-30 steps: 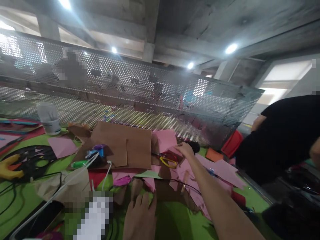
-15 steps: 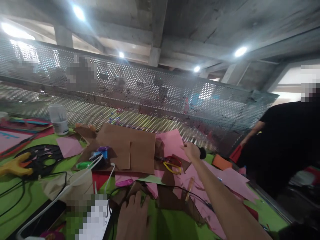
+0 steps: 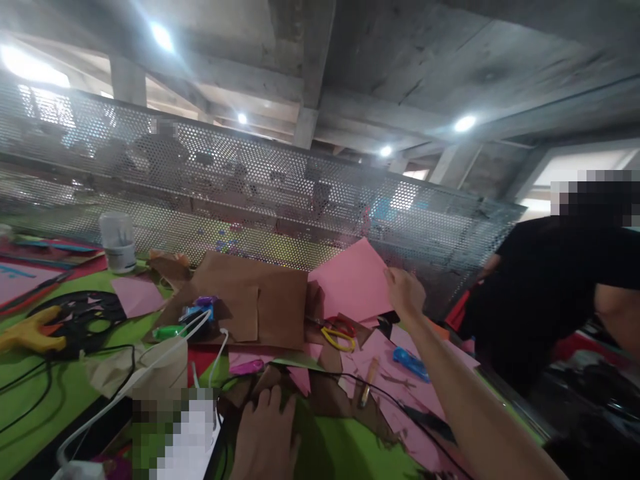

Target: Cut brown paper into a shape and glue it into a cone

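Note:
My right hand (image 3: 404, 291) reaches across the table and pinches the right edge of a pink paper sheet (image 3: 353, 283), which stands lifted off the pile. My left hand (image 3: 265, 437) lies flat, fingers spread, on brown paper scraps (image 3: 273, 383) near the front edge. Just below the lifted sheet lie scissors with red and yellow handles (image 3: 337, 333). A blue tool (image 3: 411, 363) rests on the pink scraps to the right.
A large brown paper sheet (image 3: 255, 300) covers the middle of the green table (image 3: 45, 400). Cables, a white cup (image 3: 119, 243), a yellow object (image 3: 30, 333) and markers lie to the left. A perforated metal screen (image 3: 250, 193) stands behind. A person in black (image 3: 545, 300) is at the right.
My right hand has risen and lifted the pink sheet up from the pile, uncovering the blue tool. The left hand has stayed flat on the scraps.

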A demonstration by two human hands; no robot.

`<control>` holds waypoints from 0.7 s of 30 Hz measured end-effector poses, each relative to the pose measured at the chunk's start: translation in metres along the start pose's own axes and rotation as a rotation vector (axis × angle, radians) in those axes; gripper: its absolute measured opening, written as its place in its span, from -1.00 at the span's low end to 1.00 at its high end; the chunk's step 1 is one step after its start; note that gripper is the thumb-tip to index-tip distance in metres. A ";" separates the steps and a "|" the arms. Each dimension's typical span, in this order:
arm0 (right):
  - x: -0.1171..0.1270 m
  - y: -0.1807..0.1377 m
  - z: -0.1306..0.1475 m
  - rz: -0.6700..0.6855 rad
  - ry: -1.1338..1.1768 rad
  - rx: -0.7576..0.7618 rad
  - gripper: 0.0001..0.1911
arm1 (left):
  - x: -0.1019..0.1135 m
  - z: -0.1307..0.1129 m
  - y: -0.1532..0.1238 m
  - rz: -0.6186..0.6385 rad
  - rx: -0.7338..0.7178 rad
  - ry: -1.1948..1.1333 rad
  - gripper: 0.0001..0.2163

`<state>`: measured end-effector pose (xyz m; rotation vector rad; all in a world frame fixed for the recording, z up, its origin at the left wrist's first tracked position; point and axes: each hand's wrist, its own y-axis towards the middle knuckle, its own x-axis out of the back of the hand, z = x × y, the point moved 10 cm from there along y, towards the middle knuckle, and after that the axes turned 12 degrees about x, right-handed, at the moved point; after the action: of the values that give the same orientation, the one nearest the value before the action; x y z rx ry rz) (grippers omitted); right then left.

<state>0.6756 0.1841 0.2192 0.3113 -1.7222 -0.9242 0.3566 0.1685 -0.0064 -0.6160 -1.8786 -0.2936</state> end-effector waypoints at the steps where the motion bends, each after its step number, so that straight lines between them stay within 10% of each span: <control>1: 0.013 0.001 -0.005 -0.030 0.028 -0.018 -0.66 | 0.001 0.000 0.000 -0.014 -0.008 0.003 -0.49; 13: 0.202 -0.090 0.014 -0.430 0.404 0.049 -0.63 | 0.047 -0.008 -0.026 -0.216 -0.033 -0.168 -0.50; 21: 0.171 -0.122 0.077 -0.146 0.842 0.035 -0.52 | 0.085 -0.063 -0.057 -0.149 -0.325 -0.921 -0.32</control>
<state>0.5149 0.0302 0.2441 0.7381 -0.9443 -0.7127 0.3513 0.1144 0.1010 -0.9304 -2.7992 -0.4680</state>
